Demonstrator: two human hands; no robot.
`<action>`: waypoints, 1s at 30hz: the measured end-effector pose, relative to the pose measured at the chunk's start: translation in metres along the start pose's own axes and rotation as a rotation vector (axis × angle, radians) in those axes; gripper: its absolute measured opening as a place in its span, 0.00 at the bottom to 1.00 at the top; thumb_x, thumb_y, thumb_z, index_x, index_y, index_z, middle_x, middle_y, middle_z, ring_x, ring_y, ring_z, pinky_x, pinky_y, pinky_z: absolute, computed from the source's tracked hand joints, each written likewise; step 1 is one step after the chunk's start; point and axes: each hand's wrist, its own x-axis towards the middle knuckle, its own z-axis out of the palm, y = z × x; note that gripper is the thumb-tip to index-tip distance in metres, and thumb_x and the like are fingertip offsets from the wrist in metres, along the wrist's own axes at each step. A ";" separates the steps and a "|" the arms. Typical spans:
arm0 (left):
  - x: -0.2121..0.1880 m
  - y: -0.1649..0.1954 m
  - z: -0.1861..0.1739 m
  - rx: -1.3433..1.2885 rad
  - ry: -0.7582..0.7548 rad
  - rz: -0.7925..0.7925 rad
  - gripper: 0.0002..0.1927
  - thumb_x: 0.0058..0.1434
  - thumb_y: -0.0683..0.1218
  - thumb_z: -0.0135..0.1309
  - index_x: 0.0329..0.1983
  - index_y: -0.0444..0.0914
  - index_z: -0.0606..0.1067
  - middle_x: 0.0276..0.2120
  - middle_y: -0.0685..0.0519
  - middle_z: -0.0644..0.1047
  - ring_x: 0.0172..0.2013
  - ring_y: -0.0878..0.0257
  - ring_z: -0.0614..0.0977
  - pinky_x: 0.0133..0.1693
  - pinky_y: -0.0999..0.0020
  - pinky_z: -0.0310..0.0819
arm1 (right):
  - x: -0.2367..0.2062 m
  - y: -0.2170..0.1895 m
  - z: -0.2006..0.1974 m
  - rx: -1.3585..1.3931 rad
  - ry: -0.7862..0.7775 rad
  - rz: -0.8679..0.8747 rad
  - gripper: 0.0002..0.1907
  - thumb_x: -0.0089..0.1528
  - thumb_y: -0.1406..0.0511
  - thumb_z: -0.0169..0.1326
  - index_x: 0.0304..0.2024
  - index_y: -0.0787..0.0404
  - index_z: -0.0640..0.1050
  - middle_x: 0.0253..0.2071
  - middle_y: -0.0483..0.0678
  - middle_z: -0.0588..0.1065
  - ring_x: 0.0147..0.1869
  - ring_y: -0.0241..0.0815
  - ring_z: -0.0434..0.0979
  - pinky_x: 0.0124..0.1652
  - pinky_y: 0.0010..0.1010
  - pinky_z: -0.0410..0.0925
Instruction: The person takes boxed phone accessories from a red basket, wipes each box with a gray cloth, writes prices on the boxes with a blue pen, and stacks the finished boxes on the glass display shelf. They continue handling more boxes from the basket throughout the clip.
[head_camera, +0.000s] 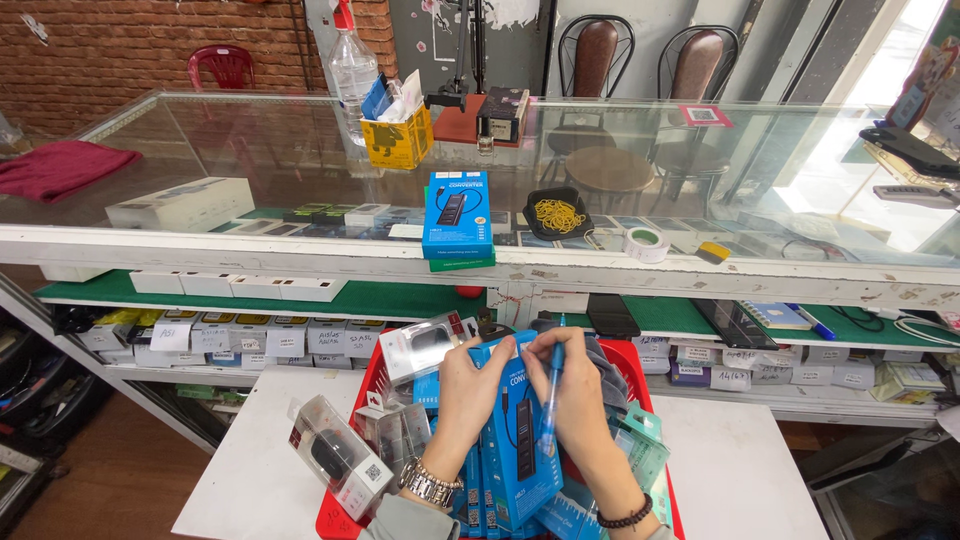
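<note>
You're behind the counter of a small electronics-accessory shop. Glass display counter (300, 150) in front of you, boxed gadgets laid out under its top. Shelves below (250, 335) packed with small boxes carrying handwritten price labels. Blue retail box (456, 215) stands on the counter top. Red basket (640, 365) of packaged goods on your white table (250, 440). Customer chairs (640, 55) beyond, brick wall (130, 40) to the left.

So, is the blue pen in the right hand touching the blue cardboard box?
Touching. The head view shows the blue pen lying against the face of the blue cardboard box, pinched in the right hand.
</note>
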 end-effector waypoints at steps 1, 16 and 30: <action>0.000 0.001 0.000 0.021 -0.013 0.000 0.22 0.60 0.54 0.59 0.32 0.28 0.82 0.16 0.52 0.80 0.18 0.71 0.77 0.20 0.72 0.66 | 0.000 0.000 0.001 -0.002 -0.016 0.052 0.14 0.62 0.69 0.60 0.45 0.62 0.68 0.36 0.52 0.79 0.38 0.43 0.82 0.39 0.32 0.73; 0.006 -0.011 -0.016 -0.474 -0.030 -0.243 0.18 0.62 0.51 0.59 0.39 0.29 0.78 0.31 0.47 0.84 0.26 0.65 0.85 0.26 0.74 0.78 | 0.024 0.066 -0.051 -0.199 0.320 0.169 0.12 0.63 0.70 0.57 0.45 0.64 0.68 0.35 0.54 0.77 0.36 0.47 0.78 0.39 0.38 0.70; 0.018 -0.012 -0.003 -0.494 -0.115 -0.291 0.18 0.61 0.53 0.59 0.40 0.32 0.79 0.30 0.51 0.84 0.25 0.67 0.85 0.25 0.76 0.78 | 0.037 0.092 -0.103 -0.263 0.015 0.087 0.08 0.58 0.71 0.57 0.39 0.64 0.73 0.34 0.53 0.77 0.38 0.46 0.79 0.38 0.34 0.71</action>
